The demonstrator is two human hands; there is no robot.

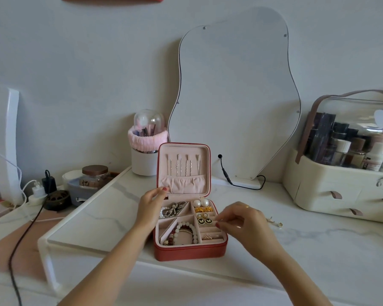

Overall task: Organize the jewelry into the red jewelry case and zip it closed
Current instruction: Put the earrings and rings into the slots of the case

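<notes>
Red jewelry case (189,250) is lying open btw both hands, mostly filled. Left hand (152,207) is resting open on its edge; right hand (241,219) fingers (219,224) are pinching sth tiny, can't tell what. Loose earrings (274,221) are waiting beyond right fingers on surface (318,250); zip not yet closed.

No legible text; print on bottles (349,151) too blurred.

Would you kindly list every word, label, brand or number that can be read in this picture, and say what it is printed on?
No text reads clearly anywhere in this view.
Brown-lidded jar: dark marks on the label, too blurred to read.
Bottles in the clear-lidded cosmetics organizer: label print too small to read.
Cosmetics organizer front: small logo with lettering, cut off and blurred.
Red jewelry case: no text visible.
</notes>
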